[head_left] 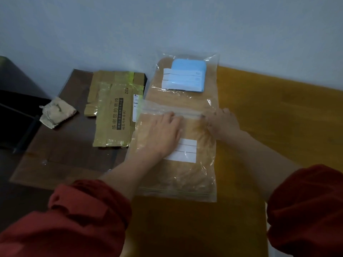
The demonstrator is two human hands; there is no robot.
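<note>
A clear zip bag [178, 175] with a white label lies flat on the yellow-brown table [269, 112], on top of several more bags. My left hand [163, 130] lies flat on it, fingertips on the zip strip [189, 114]. My right hand [222, 123] touches the right end of that strip; whether it pinches the strip is unclear. Farther back lies another clear bag [185, 97] with a light blue box [189, 73] inside it.
A flattened taped cardboard box [113, 108] lies on a dark brown surface [61, 156] to the left. A crumpled beige cloth [55, 112] sits left of it. A pale wall [167, 25] runs directly behind the table.
</note>
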